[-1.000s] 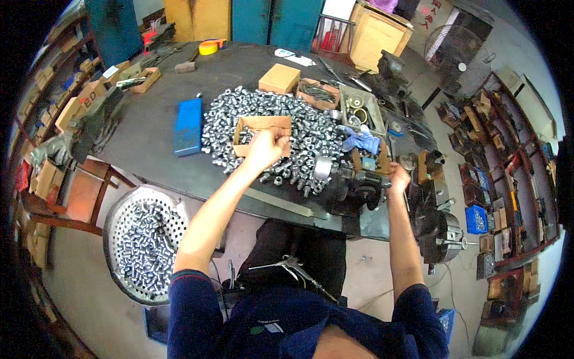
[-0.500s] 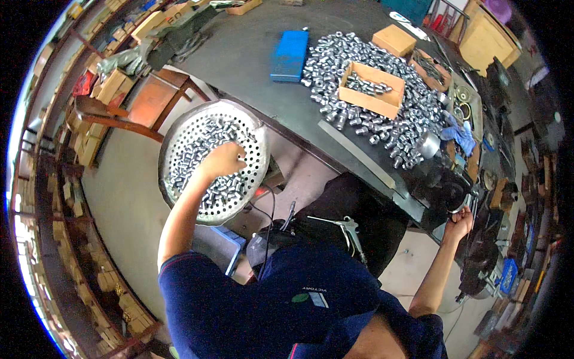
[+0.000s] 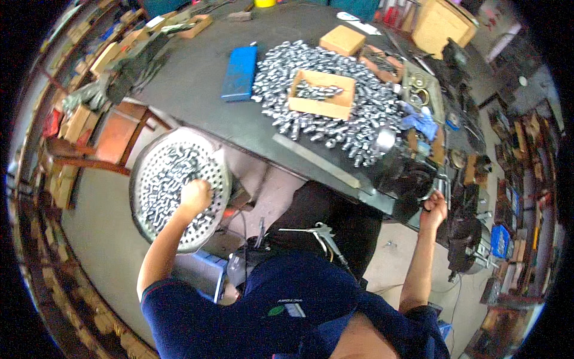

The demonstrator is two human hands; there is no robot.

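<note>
My left hand (image 3: 196, 195) is closed, knuckles up, over the near right part of a round perforated metal pan (image 3: 220, 179). Small shiny metal fittings (image 3: 164, 186) cover much of the pan; whatever the fingers hold is hidden. At the table's right end, my right hand (image 3: 436, 207) has its fingers curled together beside a dark machine (image 3: 412, 175) and a thin metal bar (image 3: 447, 190). What that hand grips is too small to make out. An air blow gun (image 3: 323, 231) lies across my lap.
A large heap of metal fittings (image 3: 275, 75) spreads over the dark table (image 3: 185, 78), around an open cardboard box (image 3: 338, 109). A blue case (image 3: 240, 73) and a flat metal strip (image 3: 317, 160) lie nearby. A wooden chair (image 3: 116, 134) stands left of the pan.
The whole view has shifted, so table and pan sit further left and lower. My left hand has moved slightly toward the pan's near right side. The right hand stays by the machine.
</note>
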